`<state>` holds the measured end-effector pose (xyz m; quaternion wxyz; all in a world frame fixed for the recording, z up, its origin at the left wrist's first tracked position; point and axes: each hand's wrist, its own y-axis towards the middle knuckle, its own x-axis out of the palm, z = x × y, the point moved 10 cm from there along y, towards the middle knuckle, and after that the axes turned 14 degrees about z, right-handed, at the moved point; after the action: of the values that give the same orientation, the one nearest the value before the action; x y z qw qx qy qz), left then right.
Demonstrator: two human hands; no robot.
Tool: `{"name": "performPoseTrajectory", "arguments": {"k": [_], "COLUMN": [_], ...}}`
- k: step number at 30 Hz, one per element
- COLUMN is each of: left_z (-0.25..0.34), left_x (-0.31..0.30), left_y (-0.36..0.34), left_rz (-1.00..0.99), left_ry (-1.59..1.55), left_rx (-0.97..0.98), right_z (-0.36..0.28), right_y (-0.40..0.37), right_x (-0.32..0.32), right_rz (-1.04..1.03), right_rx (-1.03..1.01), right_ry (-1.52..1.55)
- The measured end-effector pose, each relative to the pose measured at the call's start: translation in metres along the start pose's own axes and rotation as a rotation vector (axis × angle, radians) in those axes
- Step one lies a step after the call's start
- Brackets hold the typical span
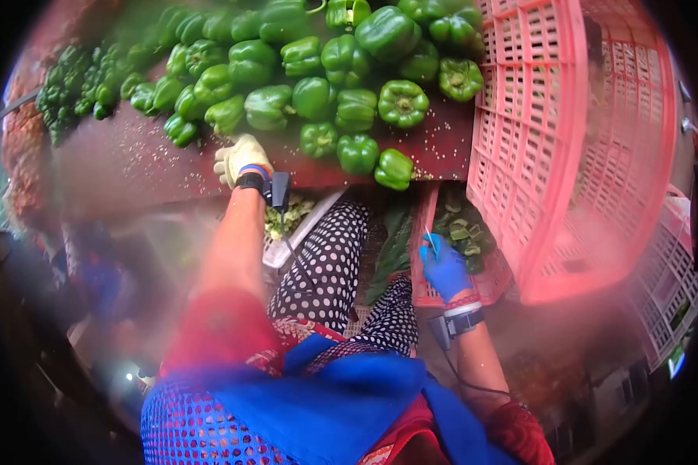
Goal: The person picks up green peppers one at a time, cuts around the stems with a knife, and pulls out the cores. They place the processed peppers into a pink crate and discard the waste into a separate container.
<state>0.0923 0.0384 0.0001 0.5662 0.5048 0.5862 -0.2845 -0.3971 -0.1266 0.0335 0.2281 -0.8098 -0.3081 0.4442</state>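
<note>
Right now your left hand, in a cream glove, is stretched up to the near edge of the red table. It rests just below the heap of green peppers, and the closest pepper sits just above its knuckles. The fingers are curled, but the glove and the haze at the lens hide the fingertips, so I cannot tell whether they have hold of anything.

Your right hand, in a blue glove, hangs low beside your knee with its fingers closed around a thin tool. The tip points up and away from your leg. That hand sits at the rim of the low pink crate, which holds cut pepper pieces, so whatever comes off the tool has a short way to fall.

The peppers are heaped toward the far side of the table, leaving a bare strip by your reaching hand. A tall pink crate leans on its side against the table's right end, well clear of both hands. A white tray with green scraps lies under the table edge, between your arm and your knee.
</note>
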Motion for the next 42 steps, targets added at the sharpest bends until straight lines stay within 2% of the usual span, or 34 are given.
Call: {"name": "performPoseTrajectory", "arguments": {"k": [1, 3, 4, 5, 6, 8, 11, 13, 14, 16, 18, 20, 21, 22, 23, 24, 25, 27, 28, 29, 32, 37, 39, 40, 42], "left_z": [-0.003, 0.022, 0.015, -0.003, -0.011, -0.044, -0.057, -0.057, -0.057, -0.081, -0.106, -0.127, -0.128, -0.131, -0.131, -0.131, -0.131, -0.136, -0.141, -0.146, -0.159, -0.189, -0.2, -0.205, -0.215], "left_x": [0.023, -0.015, -0.024, -0.004, -0.017, -0.005, -0.038, -0.09, -0.139, -0.147, -0.168, -0.175, -0.176, -0.178, -0.178, -0.196, -0.206, -0.214, -0.216, -0.218, -0.22, -0.206, -0.194, -0.186, -0.17], "left_y": [0.015, -0.019, -0.031, -0.022, -0.025, -0.035, -0.123, -0.212, -0.247, -0.295, -0.318, -0.317, -0.312, -0.303, -0.299, -0.311, -0.313, -0.313, -0.311, -0.308, -0.301, -0.309, -0.316, -0.321, -0.332], "left_rz": [-0.114, -0.353, -0.356, -0.436, -0.523, -0.663, -0.92, -0.828, -0.995, -0.86, -0.882, -0.904, -0.927, -0.955, -0.981, -1.149, -1.214, -1.289, -1.3, -1.3, -1.342, -1.699, -1.862, -1.93, -2.059], "left_ry": [-0.046, -0.028, -0.142, -0.376, -0.601, -0.45, -0.237, -0.11, 0.01, 0.434, 0.749, 0.958, 0.899, 0.845, 0.784, 0.527, 0.444, 0.496, 0.632, 0.767, 1.014, 1.195, 1.25, 1.278, 1.324], "left_rx": [0.22, 0.967, 1.196, 1.193, 1.178, 1.166, 1.169, 1.619, 1.329, 1.662, 1.78, 1.932, 1.887, 1.838, 1.87, 2.044, 2.097, 2.084, 2.014, 1.945, 1.812, 1.514, 1.335, 1.248, 1.069], "right_z": [0.016, 0.042, 0.062, 0.087, 0.095, 0.121, 0.21, 0.245, 0.254, 0.246, 0.24, 0.234, 0.233, 0.237, 0.242, 0.245, 0.242, 0.249, 0.252, 0.246, 0.185, 0.187, 0.24, 0.276, 0.361], "right_y": [-0.009, -0.025, -0.034, -0.043, -0.056, -0.077, -0.118, -0.156, -0.174, -0.213, -0.263, -0.297, -0.305, -0.319, -0.326, -0.331, -0.333, -0.351, -0.361, -0.38, -0.441, -0.524, -0.47, -0.439, -0.362], "right_x": [-0.002, -0.008, -0.011, -0.011, -0.012, -0.015, -0.001, 0.019, 0.032, 0.043, 0.059, 0.077, 0.083, 0.094, 0.104, 0.11, 0.105, 0.116, 0.12, 0.128, 0.095, 0.095, 0.08, 0.073, 0.061], "right_rz": [-0.002, -0.051, -0.016, 0.014, 0.036, 0.034, 0.0, -0.165, -0.251, -0.336, -0.397, -0.311, -0.19, -0.171, -0.148, -0.12, -0.076, -0.087, -0.092, -0.204, -0.644, -0.963, -0.671, -0.495, 0.102], "right_rx": [-0.009, 0.032, 0.037, 0.045, 0.059, 0.119, 0.339, 0.441, 0.487, 0.537, 0.546, 0.517, 0.504, 0.554, 0.601, 0.646, 0.629, 0.666, 0.683, 0.738, 0.426, 0.828, 0.596, 0.612, 0.833], "right_ry": [-0.01, -0.078, -0.024, 0.029, 0.081, 0.033, 0.019, 0.063, 0.093, 0.027, 0.054, 0.113, 0.11, 0.18, 0.25, 0.319, 0.366, 0.513, 0.587, 0.814, 0.671, 1.252, 1.162, 1.161, 1.509]}}
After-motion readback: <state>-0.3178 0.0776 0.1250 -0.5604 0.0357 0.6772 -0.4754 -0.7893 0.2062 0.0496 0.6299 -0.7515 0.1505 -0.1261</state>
